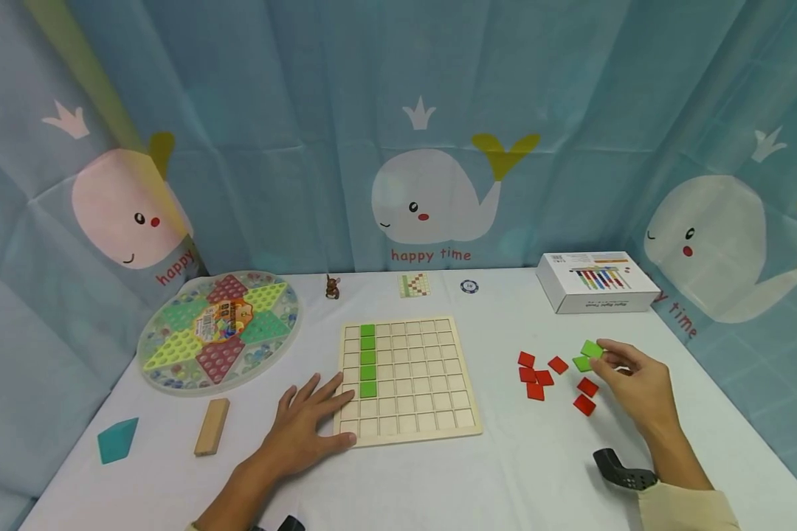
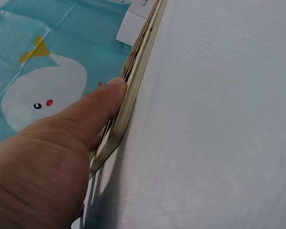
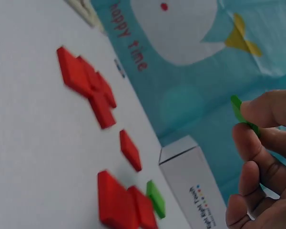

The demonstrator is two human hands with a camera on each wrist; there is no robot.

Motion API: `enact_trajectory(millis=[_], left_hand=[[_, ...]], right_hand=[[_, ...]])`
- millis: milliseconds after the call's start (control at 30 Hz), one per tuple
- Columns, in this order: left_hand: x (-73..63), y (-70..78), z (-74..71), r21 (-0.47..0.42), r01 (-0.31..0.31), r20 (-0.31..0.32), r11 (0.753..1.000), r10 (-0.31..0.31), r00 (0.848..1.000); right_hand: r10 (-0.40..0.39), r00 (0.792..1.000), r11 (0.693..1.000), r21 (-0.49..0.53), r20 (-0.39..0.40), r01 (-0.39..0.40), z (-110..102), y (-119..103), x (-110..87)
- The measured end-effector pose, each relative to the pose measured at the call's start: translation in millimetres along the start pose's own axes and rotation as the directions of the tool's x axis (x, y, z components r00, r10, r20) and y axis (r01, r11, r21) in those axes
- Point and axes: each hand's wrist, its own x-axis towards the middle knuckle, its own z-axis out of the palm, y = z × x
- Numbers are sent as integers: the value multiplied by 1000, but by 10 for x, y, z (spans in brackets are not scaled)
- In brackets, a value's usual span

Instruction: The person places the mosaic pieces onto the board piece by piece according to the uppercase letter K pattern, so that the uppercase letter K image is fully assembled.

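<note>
A square wooden grid board (image 1: pixel 425 383) lies in the middle of the table, with several green tiles (image 1: pixel 368 357) lined up in its second column from the left. My left hand (image 1: pixel 299 435) rests at the board's lower left side, fingers spread over the edge; the left wrist view shows its thumb (image 2: pixel 105 98) against the rim. Over at the right, my right hand (image 1: pixel 640 391) pinches a green square tile (image 3: pixel 237 109) between thumb and fingers, raised above the table. Another green tile (image 3: pixel 156 199) lies below it, near several scattered red tiles (image 1: pixel 536 391).
A white box (image 1: pixel 598 287) stands at the back right. Along the back are a small brown figurine (image 1: pixel 333 287), a pattern card (image 1: pixel 415 285) and a round chip (image 1: pixel 469 286). At left lie a round star-patterned game board (image 1: pixel 186 313), a wooden block (image 1: pixel 212 427) and a teal piece (image 1: pixel 117 440).
</note>
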Motion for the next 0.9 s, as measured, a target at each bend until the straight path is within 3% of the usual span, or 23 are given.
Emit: enact_trajectory(millis=[100,233,533,900], left_hand=[[0,-2,7,-3,0,-2,1000,0,1000],[-3,-3,10,-6,0,-4,1000,0,1000],[-6,3,4,-7,-3,-3,1000,3,1000],[-6,-9,11,-6,-21,-21,1000,21,1000]], right_hand=[[51,998,998,41,29,-53,-66,-219,-36],[54,997,995,78,50,-57,-130,-464,-73],[-129,990,978,171,62,117,-111,-793,-144],[-250,963,940,262,98,217,17,-1198,-202]])
